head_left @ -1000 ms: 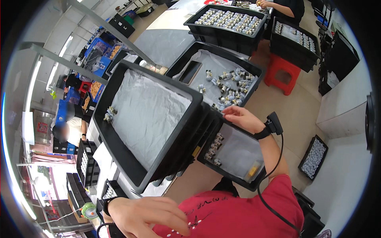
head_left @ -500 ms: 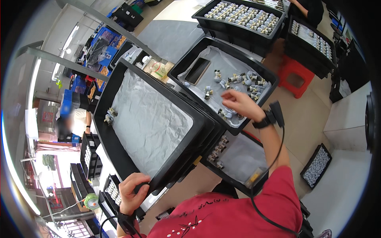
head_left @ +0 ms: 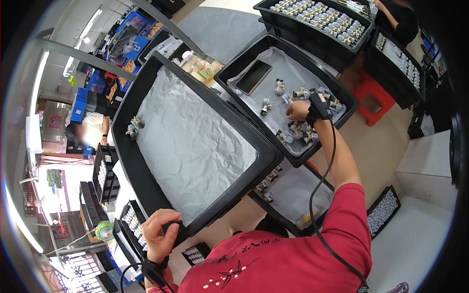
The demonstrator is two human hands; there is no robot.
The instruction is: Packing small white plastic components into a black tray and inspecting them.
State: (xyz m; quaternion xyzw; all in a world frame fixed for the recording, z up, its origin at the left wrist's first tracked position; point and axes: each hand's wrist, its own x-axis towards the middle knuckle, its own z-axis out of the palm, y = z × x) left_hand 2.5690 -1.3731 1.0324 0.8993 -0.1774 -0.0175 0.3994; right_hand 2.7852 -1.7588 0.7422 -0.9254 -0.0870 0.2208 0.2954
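Note:
My left hand (head_left: pixel 161 233) grips the near corner of a large black tray (head_left: pixel 128 168) lined with crinkled whitish film. Two or so small blue-grey and cream figurines (head_left: pixel 135 127) stand together at that tray's left side. To the right, my right hand (head_left: pixel 297 111) is curled low among loose figurines (head_left: pixel 299 131) in a second lined black tray (head_left: pixel 225 78); its fingertips are turned down, and what they hold, if anything, is hidden. A dark phone (head_left: pixel 253 77) lies at that tray's far left.
Black trays with rows of figurines (head_left: pixel 322 22) are stacked beyond. A red stool (head_left: pixel 372 97) holds another filled tray (head_left: pixel 398 61). Below my right arm sits a lower tray (head_left: pixel 293 193). A clear bottle (head_left: pixel 199 67) stands between trays. Other people (head_left: pixel 93 128) are at left and far right.
My right wrist has moved farther over the second tray, and the fingers have curled downward, uncovering figurines nearer me. My left hand stays on the large tray's corner. The whole view has shifted.

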